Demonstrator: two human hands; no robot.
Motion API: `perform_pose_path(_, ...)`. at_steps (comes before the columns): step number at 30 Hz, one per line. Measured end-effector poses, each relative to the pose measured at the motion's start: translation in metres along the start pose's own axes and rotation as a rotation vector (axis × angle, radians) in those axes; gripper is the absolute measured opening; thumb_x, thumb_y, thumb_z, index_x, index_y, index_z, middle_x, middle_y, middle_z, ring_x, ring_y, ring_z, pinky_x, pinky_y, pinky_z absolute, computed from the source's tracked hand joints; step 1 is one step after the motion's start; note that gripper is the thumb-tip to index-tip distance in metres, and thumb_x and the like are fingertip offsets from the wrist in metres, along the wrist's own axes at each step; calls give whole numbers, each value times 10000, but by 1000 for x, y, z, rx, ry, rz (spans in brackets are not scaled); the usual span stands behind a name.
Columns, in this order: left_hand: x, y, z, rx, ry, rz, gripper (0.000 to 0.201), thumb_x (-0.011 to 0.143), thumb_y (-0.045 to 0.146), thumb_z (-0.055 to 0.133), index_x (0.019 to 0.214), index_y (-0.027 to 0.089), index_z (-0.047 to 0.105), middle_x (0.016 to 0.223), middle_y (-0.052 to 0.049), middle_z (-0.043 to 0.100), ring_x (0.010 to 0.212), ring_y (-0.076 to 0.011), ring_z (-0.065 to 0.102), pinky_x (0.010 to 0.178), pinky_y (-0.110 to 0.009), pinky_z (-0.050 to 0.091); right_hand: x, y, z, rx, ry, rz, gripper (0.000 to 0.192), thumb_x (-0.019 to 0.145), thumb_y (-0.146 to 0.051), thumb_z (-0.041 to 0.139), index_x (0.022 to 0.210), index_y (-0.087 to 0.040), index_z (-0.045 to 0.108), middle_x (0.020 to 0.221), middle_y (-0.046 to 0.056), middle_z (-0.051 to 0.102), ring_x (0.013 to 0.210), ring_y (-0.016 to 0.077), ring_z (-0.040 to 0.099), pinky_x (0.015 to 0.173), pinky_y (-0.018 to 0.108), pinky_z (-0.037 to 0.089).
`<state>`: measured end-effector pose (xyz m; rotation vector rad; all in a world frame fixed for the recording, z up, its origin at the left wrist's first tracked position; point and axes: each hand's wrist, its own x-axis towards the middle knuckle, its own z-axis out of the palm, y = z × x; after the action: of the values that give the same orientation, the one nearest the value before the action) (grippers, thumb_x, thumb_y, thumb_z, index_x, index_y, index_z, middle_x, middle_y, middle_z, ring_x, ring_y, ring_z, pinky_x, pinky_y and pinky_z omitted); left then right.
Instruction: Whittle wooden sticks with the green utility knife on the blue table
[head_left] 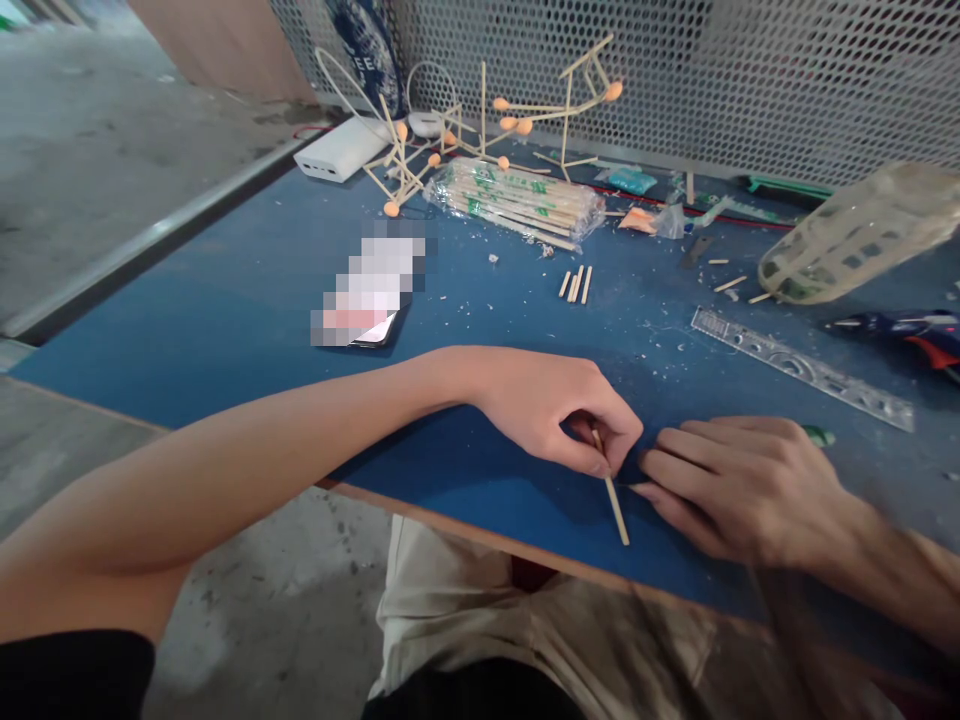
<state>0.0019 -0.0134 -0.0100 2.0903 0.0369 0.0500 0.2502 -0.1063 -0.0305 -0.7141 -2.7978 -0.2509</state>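
Between its thumb and index finger, my left hand (566, 410) pinches a thin wooden stick (618, 515). The stick slants down toward the table's front edge, its lower end sticking out free. Close by on the right, my right hand (739, 485) is closed around what looks like a craft knife (819, 435). Only the knife's green end shows past the knuckles, and a thin tip points at the stick; the fingers hide the rest. Ahead of my left hand, several short cut sticks (576, 285) lie on the blue table (225, 290).
Stick frames with orange blobs (525, 126) stand behind a plastic-wrapped stick bundle (517, 200). A phone (371, 290) and white power bank (343, 150) lie left. To the right are a clear ruler (802, 365), a glue gun (900, 325) and a plastic bottle (855, 235).
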Motion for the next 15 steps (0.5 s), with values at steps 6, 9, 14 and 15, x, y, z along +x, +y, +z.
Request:
perform_pose_path(6, 1, -1, 1, -66, 63, 0, 92, 802, 179, 746, 812, 269, 740, 773, 29, 734, 686, -138, 648, 797, -291, 499, 2, 0, -1, -7, -13, -8, 167, 976, -325, 541, 842, -248, 605, 724, -18, 597, 589, 166, 522, 567, 359, 367)
perform_pose_path(9, 1, -3, 2, -101, 57, -7, 82, 809, 192, 759, 822, 271, 741, 816, 23, 756, 721, -147, 678, 825, -298, 501, 1, 0, -2, 1, -38, -9, 153, 987, -324, 524, 881, -246, 602, 754, -17, 614, 591, 169, 529, 575, 364, 364)
perform_pose_path(14, 3, -7, 2, -61, 19, -5, 73, 878, 197, 700, 873, 264, 729, 890, 10, 763, 807, -150, 697, 848, -294, 492, 4, 1, -5, -1, -64, -24, 162, 1000, -297, 490, 856, -254, 548, 716, -27, 566, 562, 176, 511, 565, 368, 350)
perform_pose_path(15, 4, -8, 2, -60, 16, 0, 72, 877, 199, 703, 869, 266, 728, 891, 12, 762, 815, -151, 699, 845, -290, 493, 5, 0, -7, -9, -61, -27, 161, 1001, -294, 488, 855, -254, 545, 707, -28, 559, 554, 177, 507, 561, 370, 346)
